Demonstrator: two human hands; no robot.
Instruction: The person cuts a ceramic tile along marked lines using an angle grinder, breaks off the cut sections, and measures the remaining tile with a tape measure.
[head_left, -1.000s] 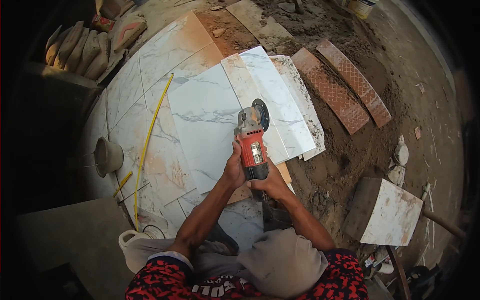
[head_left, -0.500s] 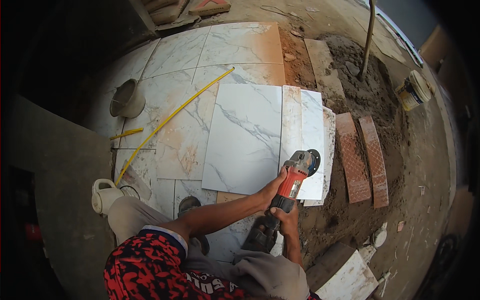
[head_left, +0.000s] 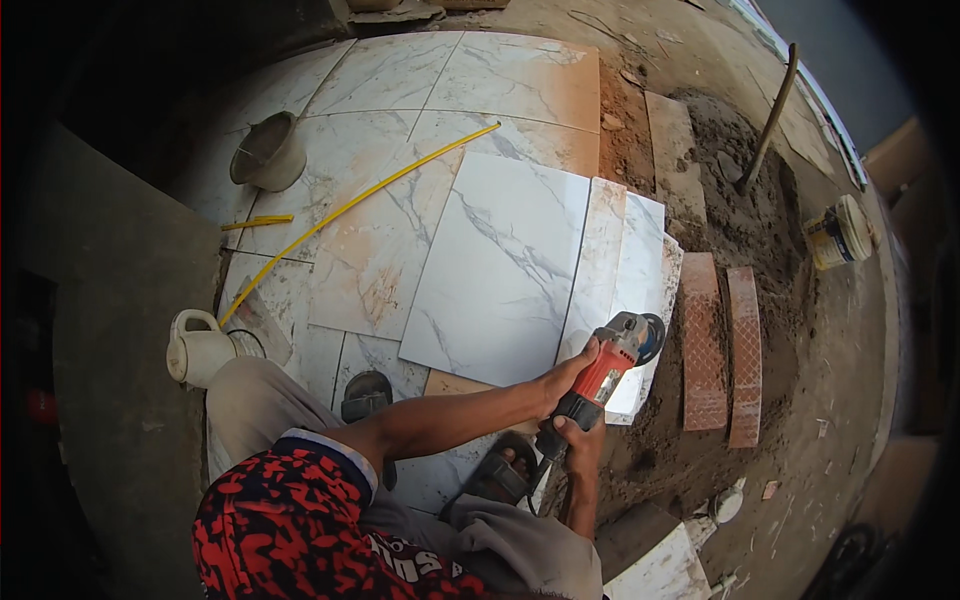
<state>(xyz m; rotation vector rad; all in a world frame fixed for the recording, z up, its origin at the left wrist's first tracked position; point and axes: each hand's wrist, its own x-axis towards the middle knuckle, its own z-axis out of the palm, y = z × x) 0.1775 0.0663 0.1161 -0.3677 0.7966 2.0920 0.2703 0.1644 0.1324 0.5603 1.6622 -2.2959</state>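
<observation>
My left hand (head_left: 568,382) is closed around the front of a red and grey angle grinder (head_left: 600,378). Farther back, my right hand (head_left: 581,440) wraps the grinder's dark rear grip, where a cord hangs down. The grinder's dark disc (head_left: 651,339) is over the right edge of a narrow white marbled tile strip (head_left: 638,245); whether they touch I cannot tell. Left of it lie a dusty tile strip (head_left: 603,225) and a large white marbled tile (head_left: 500,265). A rough-edged tile piece (head_left: 668,270) shows from under the white strip.
A yellow folding rule (head_left: 365,194) lies across the laid floor tiles (head_left: 365,75). On the left are a bucket (head_left: 285,165) and a cream jug (head_left: 200,350). Two reddish tile strips (head_left: 705,345) rest on dirt at right, near a mortar heap (head_left: 725,130) and a paint pail (head_left: 835,235).
My view has turned, shifting the surroundings within the picture. Both hands still hold the grinder, which appears slightly farther right, its disc nearer the rough-edged tile piece.
</observation>
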